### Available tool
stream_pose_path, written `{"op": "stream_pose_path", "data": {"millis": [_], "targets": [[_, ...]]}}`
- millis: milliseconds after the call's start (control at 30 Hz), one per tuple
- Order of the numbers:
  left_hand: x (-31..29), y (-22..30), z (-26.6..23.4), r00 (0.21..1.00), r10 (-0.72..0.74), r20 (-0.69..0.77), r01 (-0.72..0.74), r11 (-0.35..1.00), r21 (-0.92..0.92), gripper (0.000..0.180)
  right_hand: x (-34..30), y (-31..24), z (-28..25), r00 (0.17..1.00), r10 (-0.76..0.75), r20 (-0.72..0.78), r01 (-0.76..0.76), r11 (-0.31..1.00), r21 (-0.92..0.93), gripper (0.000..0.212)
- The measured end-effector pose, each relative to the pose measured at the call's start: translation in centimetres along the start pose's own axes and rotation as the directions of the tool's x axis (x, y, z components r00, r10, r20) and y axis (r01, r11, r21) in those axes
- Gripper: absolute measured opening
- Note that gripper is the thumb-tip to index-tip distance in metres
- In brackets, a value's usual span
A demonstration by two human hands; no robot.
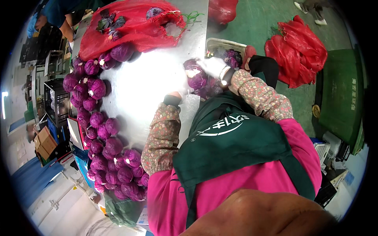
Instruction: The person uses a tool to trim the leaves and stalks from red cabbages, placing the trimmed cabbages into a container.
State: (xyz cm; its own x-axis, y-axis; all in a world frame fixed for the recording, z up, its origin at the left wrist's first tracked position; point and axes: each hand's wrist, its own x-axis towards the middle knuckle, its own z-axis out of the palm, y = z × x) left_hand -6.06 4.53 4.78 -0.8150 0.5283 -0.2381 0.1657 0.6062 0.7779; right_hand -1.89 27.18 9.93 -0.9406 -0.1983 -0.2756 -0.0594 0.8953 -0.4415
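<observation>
- Right hand [214,66], in a white glove, rests on top of a purple cabbage [195,76]; its grip is wrapped over the head, holding it near the right edge of the steel surface [149,82].
- Left hand [176,94] sits just left of that cabbage, washed out by glare; whether its grip is clenched or released, I cannot tell.
- Both forearms wear floral sleeve covers [163,133] over a pink top, with a green apron in front.
- Loose purple leaves lie under and beside the held cabbage.
- A long row of cabbages [103,129] runs down the left side of the surface, well apart from the hands.
- A red mesh sack [134,25] lies at the far end, a few heads spilling from it.
- A tray [220,44] sits just beyond the right hand.
- More red sacks [297,49] lie on the green floor to the right.
</observation>
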Motion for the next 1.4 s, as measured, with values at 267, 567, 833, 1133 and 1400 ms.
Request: {"op": "stream_pose_path", "data": {"millis": [267,567,833,1133,1400], "targets": [[0.1,0.1,0.5,1.000,0.003,-0.020,-0.003,1.000,0.010,0.116,0.3,9.3,4.3,0.828,0.412,-0.379,-0.232,0.869,0.438,0.054],[-0.3,0.1,0.6,0.999,-0.010,-0.037,0.011,0.999,0.033,0.113,-2.2,-0.6,1.0,0.930,0.343,-0.133,-0.278,0.892,0.355,0.052],[-0.3,-0.7,1.5,0.999,-0.002,-0.036,0.003,1.000,0.020,0.111,-2.6,6.4,6.3,0.858,0.501,-0.112,-0.430,0.821,0.376,0.040],[-0.9,-2.7,1.7,1.000,0.004,0.018,-0.004,0.999,-0.035,0.111,-4.8,1.2,2.7,0.876,0.394,-0.277,-0.221,0.839,0.497,0.073],[-1.1,-1.4,2.0,0.999,-0.018,-0.034,0.020,0.997,0.071,0.113,-3.8,-3.3,1.8,0.916,0.372,-0.151,-0.229,0.792,0.565,0.085]]}}
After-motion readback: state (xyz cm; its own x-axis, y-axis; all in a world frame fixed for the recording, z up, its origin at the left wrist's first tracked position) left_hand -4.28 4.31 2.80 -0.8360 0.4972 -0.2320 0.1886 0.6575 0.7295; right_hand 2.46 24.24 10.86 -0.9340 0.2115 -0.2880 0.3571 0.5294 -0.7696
